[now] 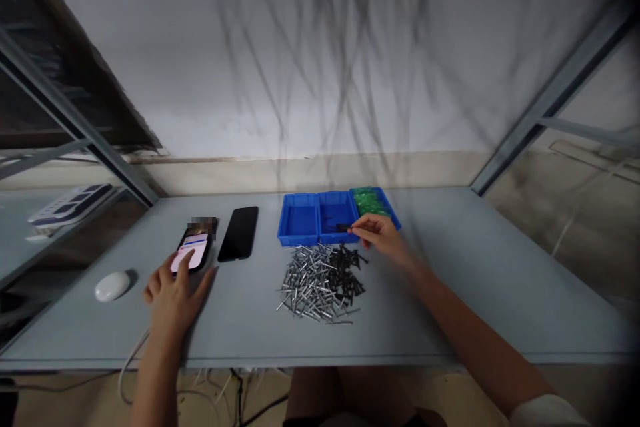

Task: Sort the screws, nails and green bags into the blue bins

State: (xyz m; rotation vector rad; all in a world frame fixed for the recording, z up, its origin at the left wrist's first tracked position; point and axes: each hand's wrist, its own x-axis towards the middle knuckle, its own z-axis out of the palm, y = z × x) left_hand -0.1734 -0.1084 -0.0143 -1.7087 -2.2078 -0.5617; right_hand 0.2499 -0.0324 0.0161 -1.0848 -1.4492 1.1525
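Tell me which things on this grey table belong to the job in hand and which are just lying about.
Job in hand: right hand holding a dark metal pin; blue plastic bins; pile of silver and black metal pins.
Lying about: lit smartphone under the left hand; black smartphone; white oval computer mouse.

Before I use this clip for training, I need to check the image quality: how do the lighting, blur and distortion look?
In the head view, dark streaky shadows cross the white wall, the shelf frame leans inward from wide-angle distortion, the right corners fall dark, and a pixelated patch covers the top of the phone; the metal pins look fairly sharp.
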